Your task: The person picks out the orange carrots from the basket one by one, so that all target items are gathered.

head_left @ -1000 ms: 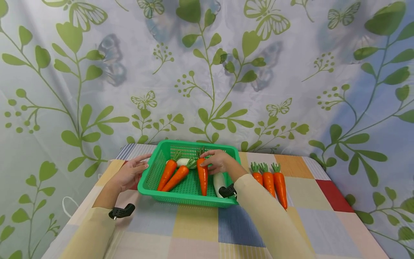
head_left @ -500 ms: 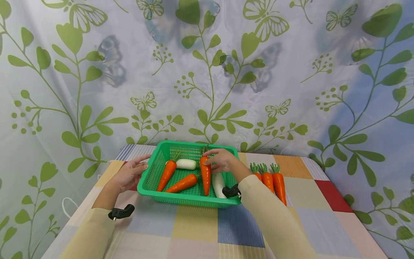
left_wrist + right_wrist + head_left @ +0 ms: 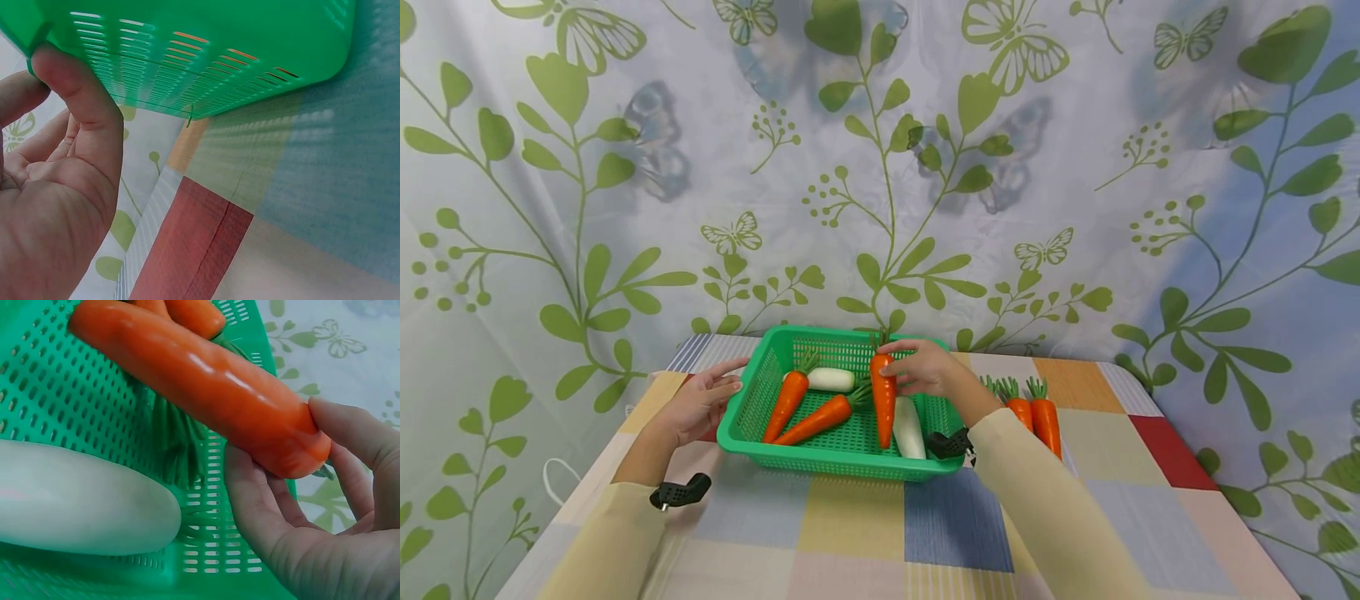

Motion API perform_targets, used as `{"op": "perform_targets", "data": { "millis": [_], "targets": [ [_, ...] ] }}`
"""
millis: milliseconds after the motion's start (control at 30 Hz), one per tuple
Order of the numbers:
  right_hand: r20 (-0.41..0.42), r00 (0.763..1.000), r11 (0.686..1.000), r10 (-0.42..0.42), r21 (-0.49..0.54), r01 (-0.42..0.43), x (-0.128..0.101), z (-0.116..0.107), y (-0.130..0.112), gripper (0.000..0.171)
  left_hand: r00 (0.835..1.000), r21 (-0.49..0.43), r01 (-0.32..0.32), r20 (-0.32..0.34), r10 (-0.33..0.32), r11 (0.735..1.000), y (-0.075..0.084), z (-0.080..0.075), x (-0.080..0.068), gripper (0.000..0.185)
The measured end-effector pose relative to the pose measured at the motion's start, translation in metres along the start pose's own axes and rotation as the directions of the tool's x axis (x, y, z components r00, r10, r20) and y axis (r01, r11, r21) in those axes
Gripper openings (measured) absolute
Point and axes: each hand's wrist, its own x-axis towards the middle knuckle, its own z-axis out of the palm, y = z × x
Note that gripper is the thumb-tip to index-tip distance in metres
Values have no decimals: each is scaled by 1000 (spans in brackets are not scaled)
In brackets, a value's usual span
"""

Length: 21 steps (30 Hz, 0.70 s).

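My right hand (image 3: 925,369) pinches an orange carrot (image 3: 883,408) near its leafy top, thumb on one side and fingers on the other. The carrot hangs tip-down over the green plastic basket (image 3: 842,467). Below it lies a white radish (image 3: 908,429), close beneath in the right wrist view (image 3: 81,500). Two more carrots, one upright-leaning (image 3: 786,407) and one slanting (image 3: 816,419), lie in the left half, with a second white radish (image 3: 832,380) behind them. At the basket's left side, my left hand (image 3: 700,404) touches the rim from outside, its thumb (image 3: 62,72) against the edge.
Several carrots (image 3: 1045,425) lie on the patchwork tablecloth (image 3: 850,517) right of the basket, partly hidden by my right forearm. A leaf-patterned curtain (image 3: 880,167) hangs right behind the table. A white cable (image 3: 553,479) loops at the left edge.
My right hand has moved slightly right with its carrot. The slanting carrot has come away from the held one and settled in the basket. My left hand stays at the rim.
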Motion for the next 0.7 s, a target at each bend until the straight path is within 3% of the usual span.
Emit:
{"op": "perform_targets", "data": {
  "millis": [400,700],
  "targets": [
    [-26,998,994,-61,86,63,-21,-18,-8,58,1000,-12,6,-1,-6,1000,1,0,0,66],
    [-23,995,969,-102,224,104,-35,-33,-6,59,1000,-14,-10,14,11,1000,0,-1,0,66]
  ]
}}
